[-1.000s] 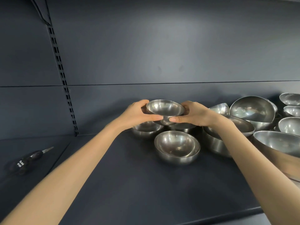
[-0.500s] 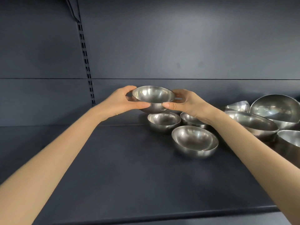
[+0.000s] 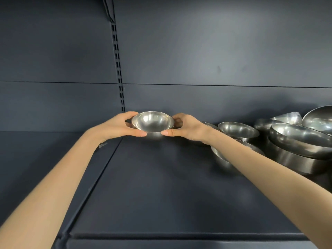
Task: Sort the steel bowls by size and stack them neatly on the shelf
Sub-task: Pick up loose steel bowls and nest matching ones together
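Small bowl: I see the small bowl [image 3: 152, 122] held upright with its mouth up, just to the right of the foot of the slotted rail [image 3: 117, 65] and close to the back wall [image 3: 197, 51]. I cannot tell if its base touches the shelf [image 3: 161, 186].
Left hand: my left hand [image 3: 115, 127] grips the small bowl on the side nearer to the rail. The thumb lies along the front and the fingers are curled behind the rim.
Right hand: my right hand [image 3: 186, 127] grips the side away from the rail in the same way, thumb in front and fingers curled at the back.
Shelf: dark and flat. A seam between two boards runs from the foot of the rail toward me.
Medium bowl: the medium bowl [image 3: 239, 129] stands upright, further right of the rail than my right wrist.
Hidden bowl: another bowl [image 3: 221, 159] is on the same side, partly covered by my right forearm.
Large bowls: farthest from the rail, a wide bowl [image 3: 301, 139] sits tilted inside a deep bowl [image 3: 296, 159]. Behind them the leaning bowls [image 3: 287, 118] rest on their sides.
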Demonstrator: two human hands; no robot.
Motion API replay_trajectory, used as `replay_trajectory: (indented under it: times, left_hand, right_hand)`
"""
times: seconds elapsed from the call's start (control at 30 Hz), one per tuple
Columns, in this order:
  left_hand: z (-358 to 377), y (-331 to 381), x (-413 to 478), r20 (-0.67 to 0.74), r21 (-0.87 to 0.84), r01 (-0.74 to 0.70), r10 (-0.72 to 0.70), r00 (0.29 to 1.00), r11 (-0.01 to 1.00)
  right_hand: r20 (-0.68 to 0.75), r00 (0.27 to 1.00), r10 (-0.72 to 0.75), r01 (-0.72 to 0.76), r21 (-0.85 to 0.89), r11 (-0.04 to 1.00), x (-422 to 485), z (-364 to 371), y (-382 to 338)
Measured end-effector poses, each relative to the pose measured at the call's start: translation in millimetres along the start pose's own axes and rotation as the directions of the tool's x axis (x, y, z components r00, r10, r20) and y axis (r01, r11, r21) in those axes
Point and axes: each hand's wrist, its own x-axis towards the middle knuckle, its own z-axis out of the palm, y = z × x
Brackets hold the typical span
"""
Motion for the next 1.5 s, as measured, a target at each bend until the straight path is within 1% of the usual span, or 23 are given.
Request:
replay_trajectory:
  times: [0.3, 0.6, 0.77, 1.07, 1.27, 1.43, 1.5]
  left_hand:
    - [2, -16, 11, 0.069, 0.051, 0.078, -0.081, 0.994, 0.996]
    - [8, -18, 7, 0.118, 0.03, 0.108, -0.11, 0.987, 0.994]
    - [9, -26, 6, 0.108, 0.02, 0.113, -0.115, 0.987, 0.993]
    - [14, -27, 7, 0.103, 0.017, 0.11, -0.112, 0.988, 0.994]
    - [14, -28, 5, 0.071, 0.093, 0.158, -0.165, 0.984, 0.983]
    - [21, -23, 4, 0.064, 0.151, 0.187, -0.198, 0.978, 0.971]
    - [24, -21, 3, 0.045, 0.187, 0.184, -0.195, 0.98, 0.965]
  right_hand:
    - [0.045, 0.997, 0.065, -0.063, -0.055, 0.996, 1, 9, -2]
    - [0.08, 0.994, 0.08, -0.071, -0.11, 0.991, 1, 10, -3]
    - [0.088, 0.992, 0.089, -0.074, -0.154, 0.985, 6, 16, 1]
    - [0.102, 0.992, 0.072, -0.055, -0.162, 0.985, 2, 10, 3]
    - [0.042, 0.999, 0.0, 0.009, -0.227, 0.974, -6, -13, -2]
    - [-0.029, 0.999, -0.042, 0.028, -0.383, 0.923, -22, -35, 9]
    - [-0.049, 0.997, -0.067, 0.041, -0.415, 0.909, -32, -42, 17]
